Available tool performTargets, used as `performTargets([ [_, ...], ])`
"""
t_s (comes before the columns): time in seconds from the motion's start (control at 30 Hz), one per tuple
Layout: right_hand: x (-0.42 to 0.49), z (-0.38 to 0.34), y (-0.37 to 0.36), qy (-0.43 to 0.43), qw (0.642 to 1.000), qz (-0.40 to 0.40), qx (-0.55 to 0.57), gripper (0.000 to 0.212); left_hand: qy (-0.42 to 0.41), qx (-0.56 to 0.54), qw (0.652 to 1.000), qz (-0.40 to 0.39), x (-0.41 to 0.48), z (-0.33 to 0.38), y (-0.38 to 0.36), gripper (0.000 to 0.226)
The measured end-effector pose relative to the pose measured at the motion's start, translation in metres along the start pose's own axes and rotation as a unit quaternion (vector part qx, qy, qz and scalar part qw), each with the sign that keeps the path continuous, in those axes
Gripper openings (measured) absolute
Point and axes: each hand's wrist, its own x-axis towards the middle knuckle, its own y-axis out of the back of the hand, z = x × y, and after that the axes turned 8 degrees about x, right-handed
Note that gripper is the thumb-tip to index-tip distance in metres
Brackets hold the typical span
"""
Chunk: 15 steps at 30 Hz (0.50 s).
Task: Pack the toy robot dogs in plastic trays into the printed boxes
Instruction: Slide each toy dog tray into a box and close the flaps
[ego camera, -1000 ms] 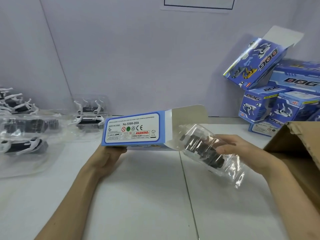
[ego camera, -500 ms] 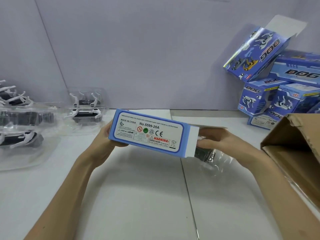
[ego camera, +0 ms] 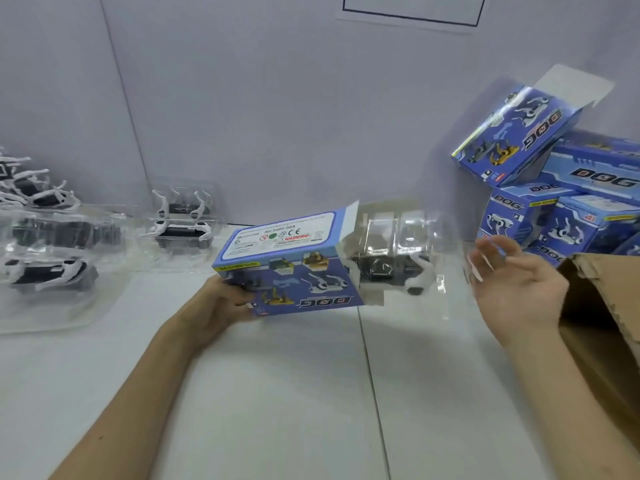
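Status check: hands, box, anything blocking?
Left hand grips printed box. Right hand open, clear of it. Tray with toy dog sticks out the open end. Nothing between hand and tray.

Right hand has let go of tray, now spread and apart to the right. Tray sticks farther out of box. Box rolled, picture face now showing.

The printed box is smooth coated card with a faint sheen, the tray at its 3 o'clock is clear glossy plastic catching the light, the table is smooth matt white, and the carton at 4 o'clock is rough, dull brown corrugated cardboard.
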Motion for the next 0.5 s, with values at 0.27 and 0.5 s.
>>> performTargets([
  [0.27, 0.007, 0.027, 0.003, -0.030, 0.978, 0.045, -0.199, 0.024, 0.006, -0.185, 0.981, -0.051, -0.007, 0.000, -0.053, 0.057],
  [0.5, -0.013, 0.090, -0.010, -0.090, 0.948, -0.087, -0.292, 0.078, 0.060, -0.014, 0.985, -0.163, -0.016, -0.012, -0.101, 0.064],
])
